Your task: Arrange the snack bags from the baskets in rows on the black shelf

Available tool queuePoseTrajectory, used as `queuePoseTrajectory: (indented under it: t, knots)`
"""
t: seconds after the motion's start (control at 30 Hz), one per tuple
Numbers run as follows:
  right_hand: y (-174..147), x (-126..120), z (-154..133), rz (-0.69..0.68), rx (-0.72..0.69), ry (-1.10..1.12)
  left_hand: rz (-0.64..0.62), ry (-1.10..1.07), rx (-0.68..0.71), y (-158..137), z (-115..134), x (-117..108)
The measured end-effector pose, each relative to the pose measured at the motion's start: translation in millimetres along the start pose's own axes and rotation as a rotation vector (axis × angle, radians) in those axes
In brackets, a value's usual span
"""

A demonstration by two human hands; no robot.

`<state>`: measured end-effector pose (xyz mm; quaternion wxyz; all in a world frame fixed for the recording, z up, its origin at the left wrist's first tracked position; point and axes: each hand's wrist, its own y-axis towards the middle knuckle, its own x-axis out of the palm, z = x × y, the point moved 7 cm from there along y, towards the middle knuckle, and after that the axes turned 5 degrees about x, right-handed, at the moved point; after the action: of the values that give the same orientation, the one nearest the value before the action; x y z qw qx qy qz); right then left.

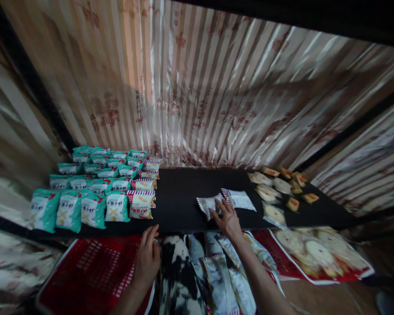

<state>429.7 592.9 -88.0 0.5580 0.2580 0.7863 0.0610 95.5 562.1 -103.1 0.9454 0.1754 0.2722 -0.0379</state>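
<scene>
My right hand (228,218) reaches over the black shelf, its thumb and fingers on the right end of a small white snack bag (207,206). A second snack bag (239,199), white with a striped edge, lies flat just behind that hand. My left hand (147,251) is at the shelf's front edge with fingers extended and nothing in it. On the left of the shelf stand rows of teal snack bags (68,210), with a column of cream, stripe-edged snack bags (141,204) along their right side.
Wrapped round pastries (274,214) and small yellow pastries (293,204) lie at the shelf's right. Below are an open red basket (95,267), several snack bags (219,275) by my lap, and a red-and-white container (328,282) of round pastries. A striped foil sheet (184,87) hangs behind.
</scene>
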Motion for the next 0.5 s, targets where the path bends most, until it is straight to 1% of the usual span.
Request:
queuePoseTrajectory:
  t: [0.1, 0.13, 0.2, 0.27, 0.4, 0.5]
  knots:
    - [-7, 1, -11, -0.139, -0.074, -0.077, 0.002, -0.001, 0.011, -3, 9, 4]
    - [-9, 1, -15, -0.164, -0.092, -0.104, 0.002, -0.002, 0.015, -3, 12, 5]
    - [-11, -2, -19, -0.169, -0.11, -0.138, 0.003, -0.001, 0.022, -3, 18, 9]
    - [-10, -6, -19, -0.142, -0.114, -0.13, 0.002, 0.0, 0.035, -3, 24, 14]
    - [-6, -12, -18, -0.124, -0.122, -0.018, -0.005, -0.014, 0.063, -1, 38, 25]
    - [-6, -15, -22, -0.176, -0.104, 0.143, -0.006, -0.023, 0.077, 2, 49, 32]
